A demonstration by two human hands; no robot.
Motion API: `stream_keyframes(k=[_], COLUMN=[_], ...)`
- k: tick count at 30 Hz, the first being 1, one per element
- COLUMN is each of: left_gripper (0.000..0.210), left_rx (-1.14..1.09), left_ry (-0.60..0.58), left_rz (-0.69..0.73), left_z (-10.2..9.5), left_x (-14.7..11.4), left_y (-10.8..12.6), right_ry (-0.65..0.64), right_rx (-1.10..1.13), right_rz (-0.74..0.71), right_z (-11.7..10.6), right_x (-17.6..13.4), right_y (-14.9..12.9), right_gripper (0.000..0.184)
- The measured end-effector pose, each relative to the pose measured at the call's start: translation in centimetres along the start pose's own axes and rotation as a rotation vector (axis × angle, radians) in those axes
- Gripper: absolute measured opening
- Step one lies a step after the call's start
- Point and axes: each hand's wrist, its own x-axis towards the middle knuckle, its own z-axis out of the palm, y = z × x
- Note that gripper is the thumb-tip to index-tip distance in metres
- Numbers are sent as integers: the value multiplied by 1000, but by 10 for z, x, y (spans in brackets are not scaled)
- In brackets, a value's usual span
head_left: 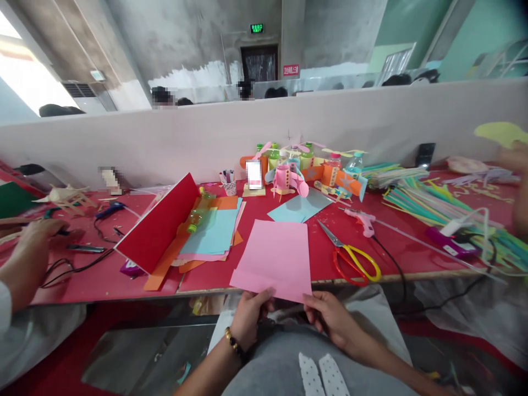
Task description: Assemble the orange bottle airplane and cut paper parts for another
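A pink sheet of paper lies over the front edge of the red table, its near edge lifted towards me. My left hand pinches that near edge by the middle, thumb on top. At the near right corner my right hand pinches the same sheet. To the right of the paper rest scissors with red and yellow handles, blades partly apart. A light blue sheet lies just behind the pink one. Left of it is a stack of coloured paper with a green-capped plastic bottle on top.
A red board stands slanted at left. Behind are finished bottle-and-paper planes, a phone and a pen cup. A pink glue gun with a cord and coloured strips lie right. Co-workers' hands show at both sides.
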Motion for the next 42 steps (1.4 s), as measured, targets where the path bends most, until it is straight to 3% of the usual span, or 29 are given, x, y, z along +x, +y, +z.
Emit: stream_keyframes(k=[6, 10, 25, 38, 42], left_gripper=[41, 40, 48, 53, 51], left_rx=[-183, -205, -151, 31, -16], left_ry=[90, 87, 16, -114, -99], left_rz=[24, 32, 10, -8, 23], left_z=[-46, -59, -59, -61, -59], left_x=[2, -1, -12, -16, -17], left_y=[-8, -11, -8, -11, -10], right_ry=[36, 20, 32, 174, 187], right_rx=[13, 3, 5, -30, -31], right_rz=[67, 70, 43, -62, -36], right_z=[-16, -18, -22, -31, -31], right_x=[-5, -7, -9, -8, -9], right_y=[11, 12, 8, 3, 4], right_gripper=[42, 43, 48, 48, 50])
